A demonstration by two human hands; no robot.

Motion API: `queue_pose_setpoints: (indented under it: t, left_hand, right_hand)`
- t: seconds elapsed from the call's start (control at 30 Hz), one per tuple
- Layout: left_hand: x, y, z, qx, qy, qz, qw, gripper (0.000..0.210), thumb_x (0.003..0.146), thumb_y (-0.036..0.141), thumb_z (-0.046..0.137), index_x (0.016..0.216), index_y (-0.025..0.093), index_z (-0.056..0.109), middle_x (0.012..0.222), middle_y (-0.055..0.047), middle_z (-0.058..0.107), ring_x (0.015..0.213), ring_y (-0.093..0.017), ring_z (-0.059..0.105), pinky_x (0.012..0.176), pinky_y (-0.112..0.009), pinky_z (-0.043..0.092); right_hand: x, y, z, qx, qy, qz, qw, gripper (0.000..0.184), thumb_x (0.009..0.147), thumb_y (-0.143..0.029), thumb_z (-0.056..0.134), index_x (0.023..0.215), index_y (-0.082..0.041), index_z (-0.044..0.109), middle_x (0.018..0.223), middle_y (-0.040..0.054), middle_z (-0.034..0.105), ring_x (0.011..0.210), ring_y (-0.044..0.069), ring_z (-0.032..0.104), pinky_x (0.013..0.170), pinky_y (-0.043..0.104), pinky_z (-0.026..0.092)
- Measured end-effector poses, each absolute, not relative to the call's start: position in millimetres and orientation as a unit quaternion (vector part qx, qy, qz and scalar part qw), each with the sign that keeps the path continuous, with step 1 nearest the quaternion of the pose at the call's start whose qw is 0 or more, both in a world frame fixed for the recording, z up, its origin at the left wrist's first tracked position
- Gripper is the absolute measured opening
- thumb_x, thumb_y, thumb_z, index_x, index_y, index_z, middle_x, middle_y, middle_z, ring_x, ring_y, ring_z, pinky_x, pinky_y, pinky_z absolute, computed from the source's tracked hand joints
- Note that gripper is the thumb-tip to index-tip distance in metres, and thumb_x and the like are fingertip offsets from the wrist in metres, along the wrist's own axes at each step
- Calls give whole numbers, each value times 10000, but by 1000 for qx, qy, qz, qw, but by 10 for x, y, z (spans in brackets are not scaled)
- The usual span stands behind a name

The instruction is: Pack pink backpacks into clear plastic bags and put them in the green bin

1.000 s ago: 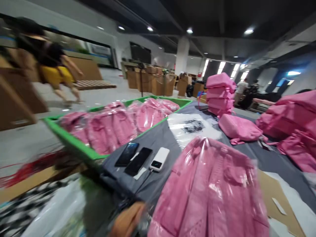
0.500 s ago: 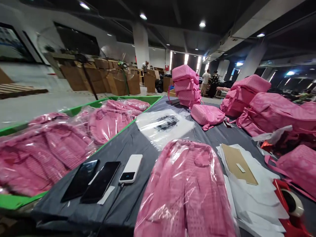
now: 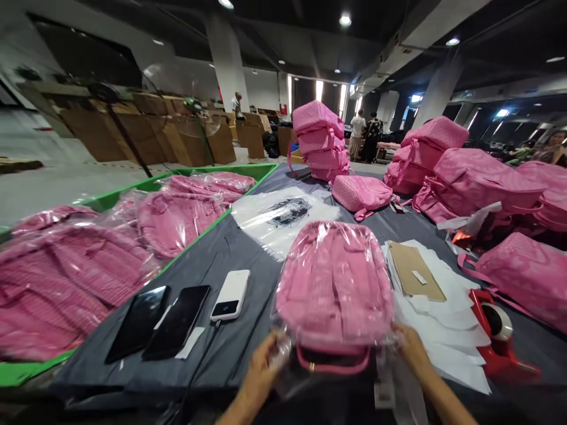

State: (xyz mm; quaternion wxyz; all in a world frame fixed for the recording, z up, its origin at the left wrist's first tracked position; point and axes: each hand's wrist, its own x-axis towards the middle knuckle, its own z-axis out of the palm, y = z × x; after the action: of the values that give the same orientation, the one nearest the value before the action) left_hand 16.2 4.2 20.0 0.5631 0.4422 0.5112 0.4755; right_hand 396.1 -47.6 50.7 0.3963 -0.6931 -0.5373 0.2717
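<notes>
A pink backpack (image 3: 335,277) in a clear plastic bag (image 3: 283,378) lies in front of me at the near edge of the dark-covered table (image 3: 248,242). Its handle loop (image 3: 333,367) points toward me, inside the bag's loose end. My left hand (image 3: 264,357) is closed on the bag's near left corner, bunching the plastic. On the opposite corner, my right hand (image 3: 410,348) pinches the film, its fingers partly hidden by it. A stack of white sheets (image 3: 436,327) with a brown card (image 3: 416,271) on top lies just right of the backpack.
Bagged pink backpacks fill a green-edged bin (image 3: 208,238) on the left. Two dark phones (image 3: 177,321) and a white power bank (image 3: 231,295) lie left of me. A red tape dispenser (image 3: 500,348) and piled pink backpacks (image 3: 481,180) stand right. Several people are farther back.
Both my hands have come into view, holding the bag's near corners. The backpack looks shorter now, with its handle end showing. The camera view has turned slightly right.
</notes>
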Motion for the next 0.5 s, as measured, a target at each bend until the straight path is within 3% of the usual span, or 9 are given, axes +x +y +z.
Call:
queue_pose_setpoints:
  t: [0.07, 0.13, 0.2, 0.3, 0.37, 0.43, 0.5]
  left_hand:
    - [41, 202, 304, 421, 563, 554, 446, 482, 516, 541, 879, 789, 189, 696, 768, -16, 707, 745, -218, 654, 682, -299, 543]
    - [-47, 212, 316, 350, 604, 608, 378, 532, 525, 568, 852, 851, 198, 652, 711, 11, 676, 613, -164, 604, 564, -255, 495]
    - [-30, 43, 232, 280, 612, 583, 454, 582, 590, 666, 794, 884, 194, 621, 646, 12, 661, 494, -141, 549, 454, -234, 434]
    - [210, -348, 62, 258, 538, 413, 688, 733, 735, 870, 541, 821, 151, 653, 601, -68, 677, 403, -148, 507, 367, -244, 373]
    - [477, -505, 16, 336, 465, 323, 753, 780, 792, 864, 491, 888, 124, 718, 743, -135, 745, 501, -183, 606, 456, -293, 483]
    - [801, -502, 29, 464, 416, 301, 722, 651, 816, 736, 626, 1085, 155, 743, 1027, -154, 776, 800, -243, 715, 745, -374, 585]
    - [1153, -386, 46, 565, 394, 304, 658, 588, 798, 573, 746, 1262, 216, 695, 1252, -130, 724, 1120, -289, 668, 1039, -447, 492]
  right_hand:
    - [4068, -410, 707, -709, -534, 211, 411, 411, 724, -594, 489, 708, -217, 653, 663, 62, 665, 656, 254, 613, 639, 377, 507]
    - [4211, -480, 820, -736, -522, 119, 414, 398, 738, -590, 536, 795, -218, 668, 802, 81, 705, 761, 255, 635, 724, 371, 510]
    - [4306, -679, 795, -772, -502, 103, 375, 458, 784, -667, 501, 676, -235, 608, 695, 67, 666, 684, 235, 599, 684, 359, 488]
    - [4263, -1051, 591, -803, -460, 195, 325, 576, 792, -774, 431, 560, -253, 513, 518, 35, 574, 546, 213, 535, 572, 342, 450]
    - [4132, -1217, 457, -791, -454, 230, 341, 552, 732, -768, 532, 700, -228, 641, 698, 67, 706, 678, 255, 640, 637, 352, 508]
    - [3974, -1274, 374, -785, -453, 235, 351, 587, 673, -711, 648, 958, -204, 728, 974, 108, 773, 882, 303, 700, 765, 381, 552]
    - [3849, -1252, 334, -798, -439, 241, 336, 656, 671, -666, 678, 1119, -189, 729, 1023, 126, 780, 918, 321, 716, 819, 410, 560]
